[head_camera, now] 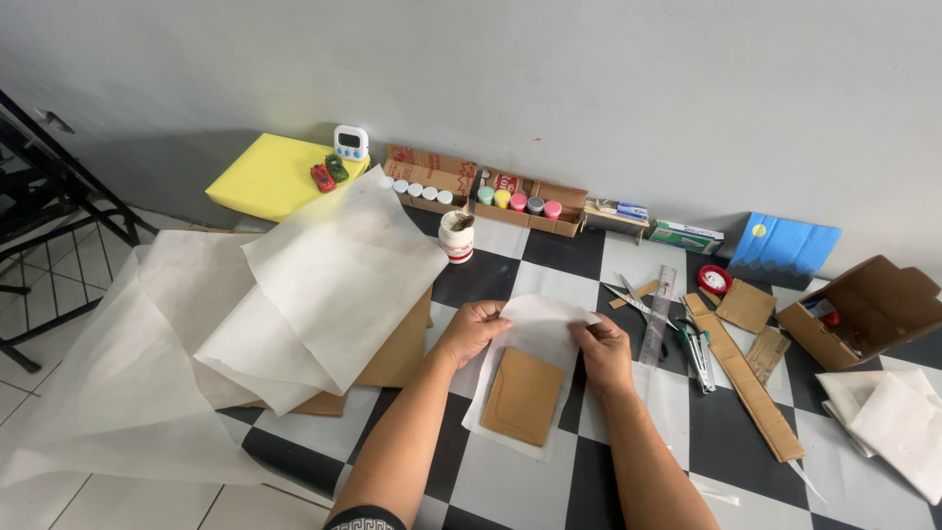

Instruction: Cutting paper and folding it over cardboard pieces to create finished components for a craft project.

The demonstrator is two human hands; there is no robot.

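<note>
A small brown cardboard rectangle (pixel 522 395) lies on a white sheet of thin paper (pixel 539 329) on the checkered floor. My left hand (pixel 473 329) pinches the paper's upper left edge. Opposite it, my right hand (pixel 602 351) pinches the upper right edge, and the top part of the sheet is folded down toward the cardboard. Both forearms reach in from the bottom of the view.
Large white paper sheets (pixel 245 304) cover cardboard at the left. A clear ruler (pixel 659 312), scissors (pixel 695 344), cardboard strips (pixel 751 388) and an open box (pixel 868 309) lie at the right. Paint pots (pixel 515 200), a white cup (pixel 456 236) and a yellow foam block (pixel 270 177) line the wall.
</note>
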